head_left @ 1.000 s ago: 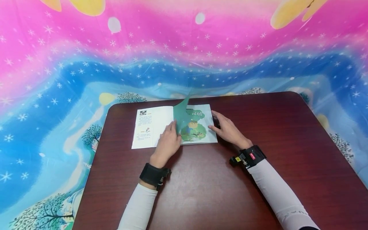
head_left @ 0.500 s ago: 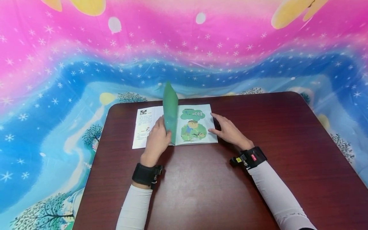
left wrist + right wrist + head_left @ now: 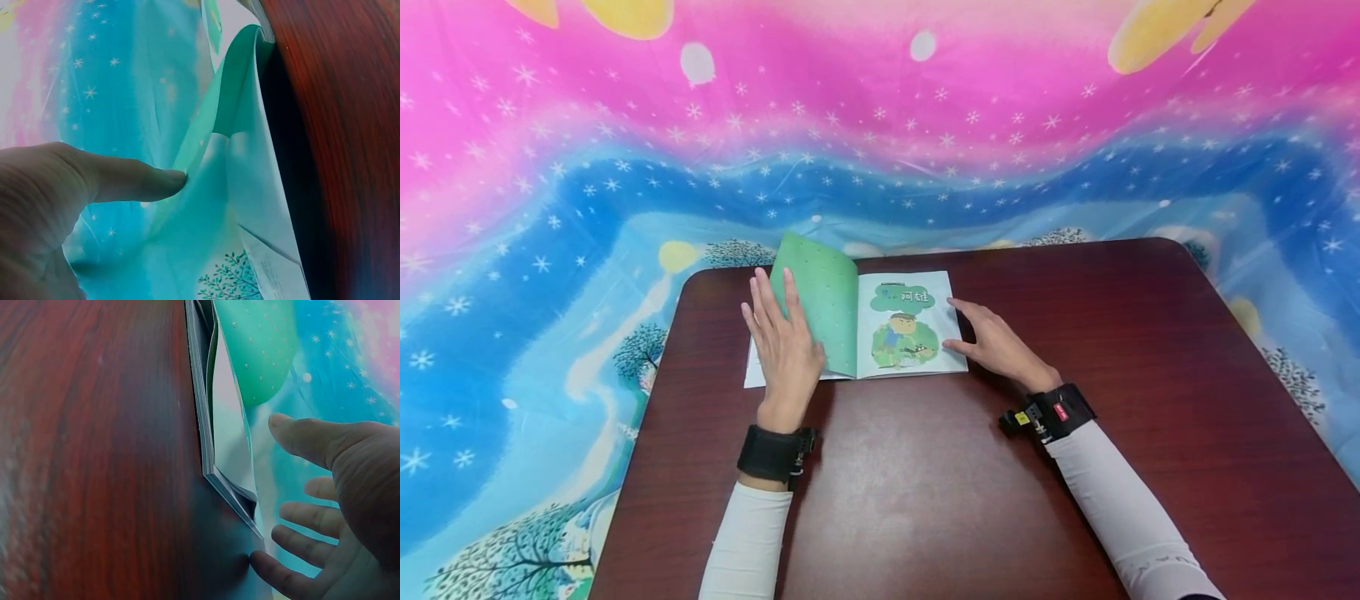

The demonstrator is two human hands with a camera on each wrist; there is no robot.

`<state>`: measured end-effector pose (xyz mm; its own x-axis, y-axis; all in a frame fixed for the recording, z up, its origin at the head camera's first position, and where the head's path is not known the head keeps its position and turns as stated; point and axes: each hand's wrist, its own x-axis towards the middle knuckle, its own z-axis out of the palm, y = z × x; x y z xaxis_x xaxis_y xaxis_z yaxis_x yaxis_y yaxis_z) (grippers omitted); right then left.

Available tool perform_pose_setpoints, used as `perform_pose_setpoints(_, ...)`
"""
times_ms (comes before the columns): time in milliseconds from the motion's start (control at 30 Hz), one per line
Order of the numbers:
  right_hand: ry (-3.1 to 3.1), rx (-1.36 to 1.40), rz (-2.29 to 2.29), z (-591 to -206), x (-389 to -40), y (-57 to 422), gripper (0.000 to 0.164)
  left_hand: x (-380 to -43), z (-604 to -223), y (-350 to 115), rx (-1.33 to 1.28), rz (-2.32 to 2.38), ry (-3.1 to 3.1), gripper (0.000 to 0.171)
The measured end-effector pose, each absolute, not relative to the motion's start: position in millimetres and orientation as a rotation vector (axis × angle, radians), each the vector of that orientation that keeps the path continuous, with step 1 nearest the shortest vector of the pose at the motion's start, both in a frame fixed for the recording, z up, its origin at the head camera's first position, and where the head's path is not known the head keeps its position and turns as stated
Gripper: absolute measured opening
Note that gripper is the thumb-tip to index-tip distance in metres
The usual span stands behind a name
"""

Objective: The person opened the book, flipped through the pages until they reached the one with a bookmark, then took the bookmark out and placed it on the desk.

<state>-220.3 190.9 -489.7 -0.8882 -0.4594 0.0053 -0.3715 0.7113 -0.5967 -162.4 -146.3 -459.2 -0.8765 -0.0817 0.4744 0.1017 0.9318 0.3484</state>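
A picture book lies spread on the table. Its right-hand title page (image 3: 906, 329) carries a cartoon figure with a cap on a green patch. The green dotted leaf (image 3: 827, 312) stands tilted up from the spine over the white left side, whose corner (image 3: 754, 375) shows below. My left hand (image 3: 786, 350) is at that leaf with fingers straight and spread; in the left wrist view its thumb (image 3: 156, 182) reaches the green surface. My right hand (image 3: 1003, 346) is by the book's right edge, fingers and thumb apart, gripping nothing.
The dark red-brown table (image 3: 925, 483) extends around the book on all sides. Behind it hangs a pink and blue cloth (image 3: 880, 183) with snowflakes and trees. Each wrist wears a black band (image 3: 772, 454) with a small camera.
The green leaf has turned over from right to left, uncovering the title page. My left hand has moved left with it and its fingers have spread. The right hand has stayed nearly still.
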Motion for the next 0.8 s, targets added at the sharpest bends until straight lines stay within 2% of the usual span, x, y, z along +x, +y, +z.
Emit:
perform_pose_setpoints(100, 2.769, -0.696, -0.917, -491, -221, 191, 0.082, -162, -460, -147, -0.023, -0.465, -2.602, 0.118)
perform_pose_setpoints(300, 2.759, -0.723, -0.898, -492, -222, 192, 0.082, -162, -464, -145, -0.081, -0.452, -2.804, 0.088)
perform_pose_setpoints(567, 2.766, -0.744, -0.866, -493, -223, 192, 0.084, -163, -470, -144, -0.241, -0.404, -3.031, 0.060)
perform_pose_setpoints(800, 2.731, -0.819, -0.822, -492, -223, 194, 0.094, -160, -472, -142, -0.375, -0.460, -3.154, 0.055)
